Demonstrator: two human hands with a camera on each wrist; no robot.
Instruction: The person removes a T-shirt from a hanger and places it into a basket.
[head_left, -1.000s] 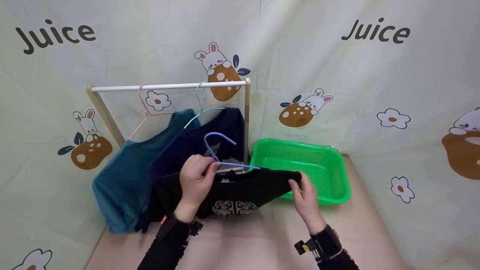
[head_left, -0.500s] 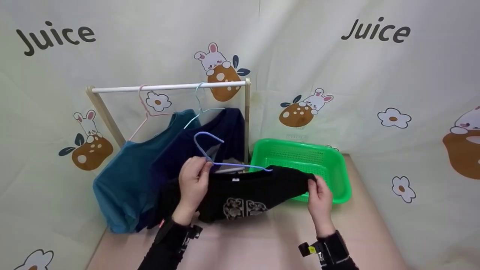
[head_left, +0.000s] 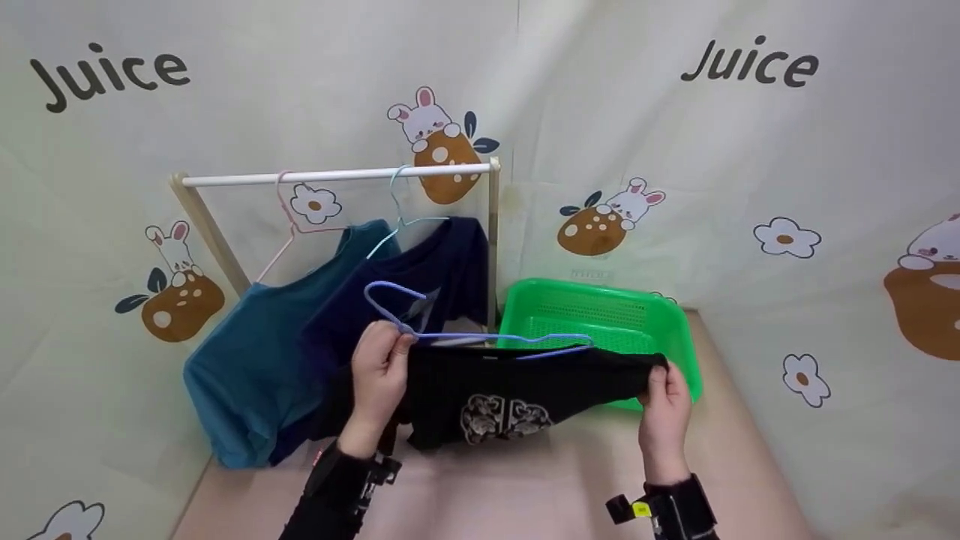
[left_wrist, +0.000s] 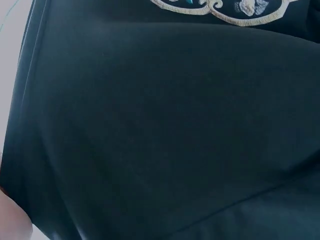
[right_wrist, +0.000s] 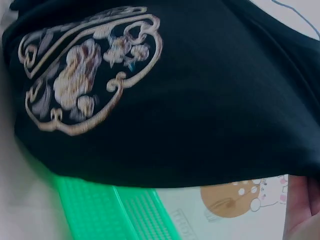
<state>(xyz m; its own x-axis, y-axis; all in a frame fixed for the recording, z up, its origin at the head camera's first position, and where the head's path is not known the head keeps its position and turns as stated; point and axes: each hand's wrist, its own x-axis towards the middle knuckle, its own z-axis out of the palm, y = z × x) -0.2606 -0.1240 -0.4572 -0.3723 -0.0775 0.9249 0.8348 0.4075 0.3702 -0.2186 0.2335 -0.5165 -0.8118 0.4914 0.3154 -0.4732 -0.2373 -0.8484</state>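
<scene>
in front of the little rack, above the near middle of the table (head_left: 525, 487), we see a black shirt (head_left: 517, 386) stretched out between two hands. it hangs on a blue hanger (head_left: 480, 337), whose hook points up and to the left and whose bar runs along the shirt's top edge; we judge the cloth is held taut like this so its shoulders sit squarely on the wire. the left hand (head_left: 380, 367) is closed, fingers curled round the hanger at the base of its hook, at the shirt's left shoulder. the right hand (head_left: 664, 397) is closed too, pinching the shirt's right end just in front of the green basket (head_left: 675, 330). from the right wrist we see a pale ornament (right_wrist: 85, 70) printed on the shirt's front. behind, on the white rail (head_left: 337, 175), a teal shirt (head_left: 255, 360) and a navy shirt (head_left: 405, 285) hang side by side, overlapping, left of the basket.
</scene>
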